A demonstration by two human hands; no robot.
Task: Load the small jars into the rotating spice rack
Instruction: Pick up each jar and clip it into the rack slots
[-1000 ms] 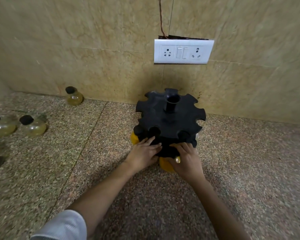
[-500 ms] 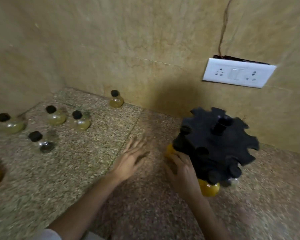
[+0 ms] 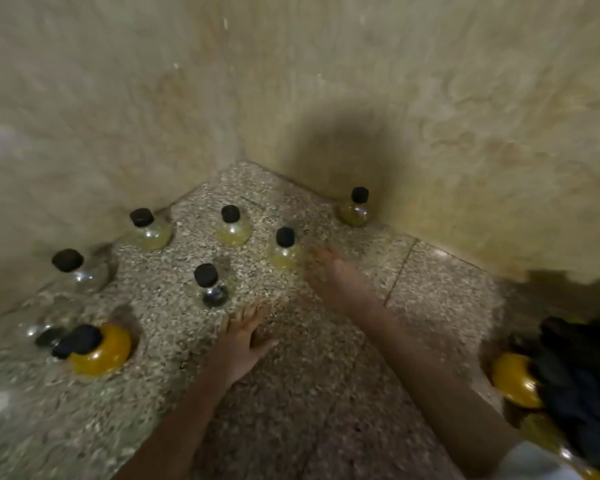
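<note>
We saw left hand [image 3: 246, 341] spread open over worktop [image 3: 430, 306] | right hand [image 3: 329, 275] blurred beside a jar [image 3: 284, 252], we could not tell its grip | rack [image 3: 582, 368] at near right edge

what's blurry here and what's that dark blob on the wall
Head view: motion blur smears the right hand and the spice rack at the right edge; the far jar is fairly sharp; the blob is a soft shadow on the wall.

Left hand [image 3: 244, 341] and right hand [image 3: 330, 271] outstretched, fingers straight.
</note>
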